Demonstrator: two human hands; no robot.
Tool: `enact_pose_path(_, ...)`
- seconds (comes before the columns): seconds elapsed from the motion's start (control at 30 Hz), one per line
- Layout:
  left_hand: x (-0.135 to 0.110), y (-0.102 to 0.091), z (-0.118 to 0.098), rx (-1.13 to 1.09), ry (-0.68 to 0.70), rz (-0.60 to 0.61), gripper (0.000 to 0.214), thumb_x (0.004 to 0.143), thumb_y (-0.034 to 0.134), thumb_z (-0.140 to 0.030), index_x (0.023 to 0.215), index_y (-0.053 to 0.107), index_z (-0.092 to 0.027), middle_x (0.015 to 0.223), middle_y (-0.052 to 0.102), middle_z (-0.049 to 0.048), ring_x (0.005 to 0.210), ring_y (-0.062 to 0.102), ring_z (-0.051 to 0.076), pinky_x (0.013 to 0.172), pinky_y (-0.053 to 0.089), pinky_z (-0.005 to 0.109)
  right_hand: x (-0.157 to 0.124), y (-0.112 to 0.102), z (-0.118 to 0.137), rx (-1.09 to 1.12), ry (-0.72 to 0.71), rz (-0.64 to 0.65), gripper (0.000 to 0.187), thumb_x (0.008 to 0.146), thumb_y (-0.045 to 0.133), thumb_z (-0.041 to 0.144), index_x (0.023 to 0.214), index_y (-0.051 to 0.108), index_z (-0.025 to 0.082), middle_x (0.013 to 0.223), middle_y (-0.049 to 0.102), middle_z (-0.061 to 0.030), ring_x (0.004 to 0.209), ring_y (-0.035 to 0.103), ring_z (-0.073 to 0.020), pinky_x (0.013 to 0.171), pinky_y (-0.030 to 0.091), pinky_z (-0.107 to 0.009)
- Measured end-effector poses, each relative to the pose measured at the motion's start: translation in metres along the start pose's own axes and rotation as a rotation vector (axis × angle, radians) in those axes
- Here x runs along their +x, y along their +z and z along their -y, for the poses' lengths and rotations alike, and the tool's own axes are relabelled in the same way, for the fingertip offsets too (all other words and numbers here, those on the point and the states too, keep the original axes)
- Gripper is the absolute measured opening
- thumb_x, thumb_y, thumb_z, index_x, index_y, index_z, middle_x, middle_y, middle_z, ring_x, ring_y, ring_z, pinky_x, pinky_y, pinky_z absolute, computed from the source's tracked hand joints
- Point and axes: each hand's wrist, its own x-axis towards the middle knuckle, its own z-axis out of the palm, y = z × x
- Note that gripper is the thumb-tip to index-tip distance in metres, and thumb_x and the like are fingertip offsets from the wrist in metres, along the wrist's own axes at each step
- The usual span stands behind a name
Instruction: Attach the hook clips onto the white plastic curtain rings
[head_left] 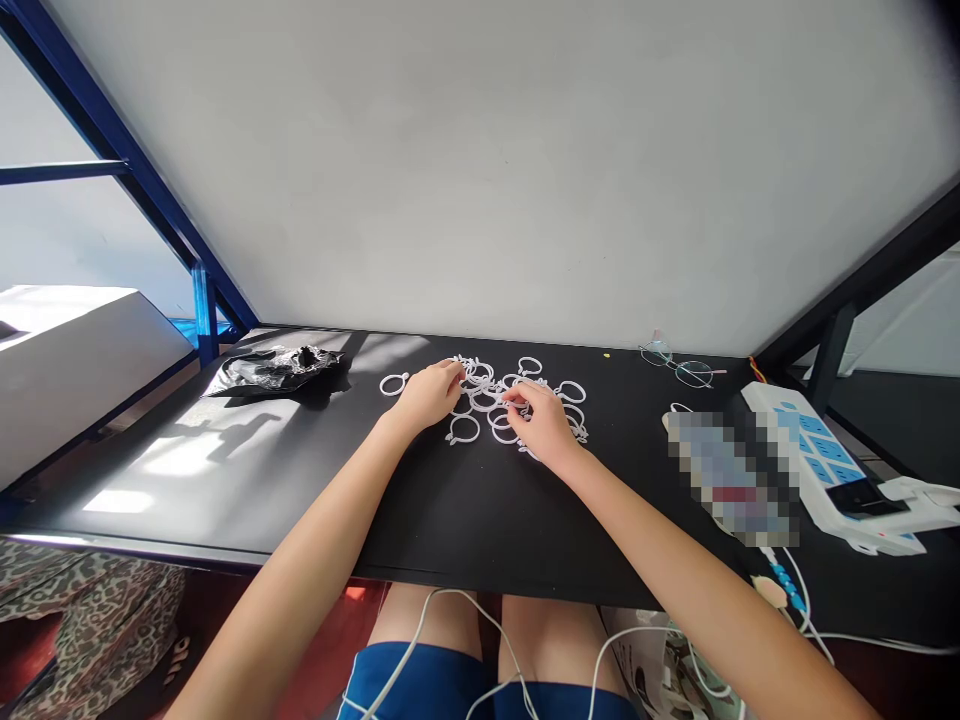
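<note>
A loose pile of thin white plastic rings (484, 400) with small knobbed ends lies on the black table. My left hand (433, 393) rests at the pile's left side, its fingers curled inward; what they hold, if anything, is hidden. Over the right part of the pile, my right hand (545, 425) has thumb and forefinger closed at a white plastic ring. One ring (393, 385) lies apart, left of my left hand. Another ring (464, 429) lies in front of the pile between my hands, and one more ring (529, 366) lies behind it.
A crumpled black plastic bag (281, 371) sits at the left on the table (480, 530). To the right are eyeglasses (686, 372), a blurred-out phone-like object (731, 480) with a cable, and a white power strip (825, 460). A wall (480, 180) stands behind; white cables cross my lap.
</note>
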Motion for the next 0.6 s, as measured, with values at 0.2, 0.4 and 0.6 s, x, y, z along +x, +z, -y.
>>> enact_pose_path(0.2, 0.0, -0.001, 0.0, -0.007, 0.035, -0.063, 0.022, 0.087, 0.038, -0.02, 0.095, 0.059, -0.021, 0.093, 0.063, 0.0042, 0.072, 0.058, 0.017, 0.06, 0.04, 0.026, 0.001, -0.002, 0.004, 0.088, 0.045, -0.149, 0.012, 0.078, 0.056, 0.013, 0.084, 0.061, 0.022, 0.085, 0.068, -0.0025, 0.072, 0.063, -0.0176, 0.075, 0.052, -0.035)
enact_pose_path(0.4, -0.005, -0.004, -0.016, -0.018, 0.129, -0.1, 0.024, 0.088, 0.037, -0.02, 0.1, 0.058, -0.022, 0.097, 0.063, 0.0037, 0.07, 0.058, 0.014, 0.062, 0.041, 0.025, 0.001, -0.005, 0.012, 0.111, 0.027, -0.246, 0.01, 0.086, 0.057, 0.027, 0.094, 0.062, 0.022, 0.084, 0.069, -0.0036, 0.076, 0.066, -0.0187, 0.077, 0.054, -0.035)
enact_pose_path(0.6, -0.014, -0.005, -0.035, -0.043, 0.292, -0.1, 0.024, 0.088, 0.046, -0.029, 0.109, 0.054, -0.022, 0.101, 0.062, 0.0024, 0.064, 0.056, 0.012, 0.059, 0.04, 0.025, -0.002, -0.003, 0.014, 0.119, -0.032, -0.22, 0.006, 0.088, 0.054, 0.027, 0.089, 0.06, 0.023, 0.085, 0.069, -0.0039, 0.079, 0.066, -0.019, 0.078, 0.054, -0.035)
